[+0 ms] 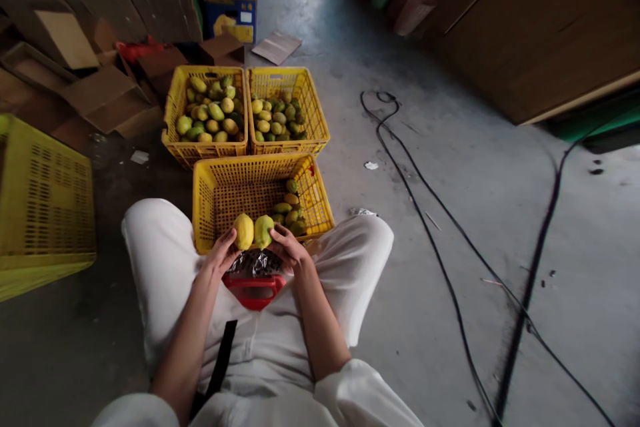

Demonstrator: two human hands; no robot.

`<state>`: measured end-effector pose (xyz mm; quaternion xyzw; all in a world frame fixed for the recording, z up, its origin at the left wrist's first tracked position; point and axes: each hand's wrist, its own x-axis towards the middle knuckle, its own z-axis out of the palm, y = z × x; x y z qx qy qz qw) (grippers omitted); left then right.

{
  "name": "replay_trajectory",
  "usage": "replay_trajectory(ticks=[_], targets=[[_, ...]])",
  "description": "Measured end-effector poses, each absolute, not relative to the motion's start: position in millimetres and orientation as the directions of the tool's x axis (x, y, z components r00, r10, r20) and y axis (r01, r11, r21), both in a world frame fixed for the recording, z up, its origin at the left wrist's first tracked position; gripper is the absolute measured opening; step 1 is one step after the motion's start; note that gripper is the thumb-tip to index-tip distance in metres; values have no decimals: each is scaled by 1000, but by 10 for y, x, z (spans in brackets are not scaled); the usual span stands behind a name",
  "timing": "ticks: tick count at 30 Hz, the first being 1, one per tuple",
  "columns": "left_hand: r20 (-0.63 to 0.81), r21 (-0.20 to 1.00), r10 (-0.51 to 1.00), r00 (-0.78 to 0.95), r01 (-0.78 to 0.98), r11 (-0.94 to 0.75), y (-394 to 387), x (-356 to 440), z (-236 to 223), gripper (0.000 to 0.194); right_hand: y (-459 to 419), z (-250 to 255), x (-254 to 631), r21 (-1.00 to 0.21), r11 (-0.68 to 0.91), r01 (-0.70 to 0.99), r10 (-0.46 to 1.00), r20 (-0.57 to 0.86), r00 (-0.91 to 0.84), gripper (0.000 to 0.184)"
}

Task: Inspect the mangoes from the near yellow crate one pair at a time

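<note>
My left hand (pixel 224 252) is closed around the side of a yellow lemon (pixel 244 231). My right hand (pixel 290 248) grips a greener, yellow-green lemon (pixel 263 232). Both fruits are held upright side by side, with a narrow gap between them, over the near rim of a yellow plastic crate (pixel 235 167). Inside that crate, several green and yellowish fruits (pixel 290 210) lie at the right end. Below my hands, between my legs, are crinkled shiny film (pixel 255 263) and a red plastic piece with a handle opening (pixel 256 300).
Behind stand two yellow crates, a left one (pixel 173 103) and a right one (pixel 320 121), each holding several similar fruits. Another yellow crate (pixel 47 213) is at the far left. Cardboard boxes (pixel 107 97) are heaped behind it. Black cables (pixel 440 240) trail across the floor on the right.
</note>
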<state>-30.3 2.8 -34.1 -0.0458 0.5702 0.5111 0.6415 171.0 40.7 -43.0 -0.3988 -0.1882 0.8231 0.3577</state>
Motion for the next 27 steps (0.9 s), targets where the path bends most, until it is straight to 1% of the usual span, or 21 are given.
replay_trajectory(ticks=[5,7,10,13,15,17,22,27], targets=[[-803,524,575,-159,-649,552,28,-300,-299,36,422,-438,1738,-613,-673,-414,740,-555,-380,71],[-792,538,592,-151,-631,559,25,-298,-293,38,431,-412,1743,-625,-669,-401,743,-551,-381,72],[-713,605,685,-148,-624,495,13,-279,-297,44,430,-368,1727,-631,-665,-399,746,-551,-373,76],[-613,670,773,-165,-627,398,0,-235,-299,56,413,-353,1675,-634,-659,-406,753,-553,-358,82],[-596,682,784,-174,-625,380,-3,-205,-293,64,401,-360,1628,-641,-650,-409,760,-546,-352,86],[-615,669,769,-171,-630,395,-1,-185,-279,68,395,-369,1585,-648,-635,-421,772,-542,-332,88],[-663,614,734,-147,-668,421,13,-181,-240,62,378,-370,1529,-692,-589,-416,808,-521,-277,79],[-702,599,704,-105,-623,504,5,-179,-248,56,335,-425,1503,-722,-591,-360,807,-527,-268,69]])
